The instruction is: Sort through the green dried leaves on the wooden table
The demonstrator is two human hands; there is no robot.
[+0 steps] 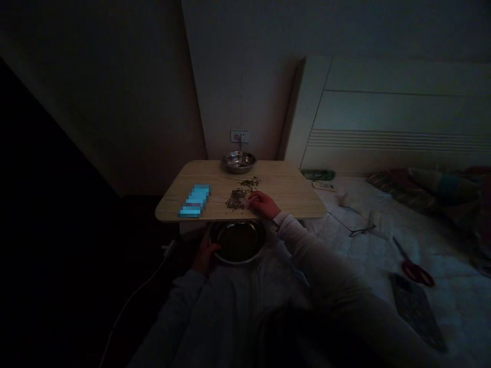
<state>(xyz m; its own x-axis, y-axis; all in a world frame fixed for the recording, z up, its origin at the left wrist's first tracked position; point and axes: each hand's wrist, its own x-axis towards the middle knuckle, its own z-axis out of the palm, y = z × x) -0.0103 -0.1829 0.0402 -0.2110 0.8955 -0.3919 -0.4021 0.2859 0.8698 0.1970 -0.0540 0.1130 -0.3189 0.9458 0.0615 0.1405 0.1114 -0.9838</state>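
Small dark grains point(238, 195) lie scattered in loose patches on a small wood-grain table point(287, 189). Beside the nearer patch, my right hand point(264, 204) rests low over the tabletop with its fingers drawn together. Something pale and small shows at its fingertips, too dim to name. Just below the table's front edge, my left hand point(207, 255) grips the left rim of a wide metal bowl point(237, 261). Dark contents fill the bowl's inside, and I cannot make out what they are.
Another metal bowl point(239, 163) stands at the table's back edge, below a wall socket point(240, 136). A lit, blurred-out phone point(195, 201) lies at the left. On the bed to the right are red-handled scissors point(416, 272), glasses point(361, 230) and a dark flat patterned object point(417, 312).
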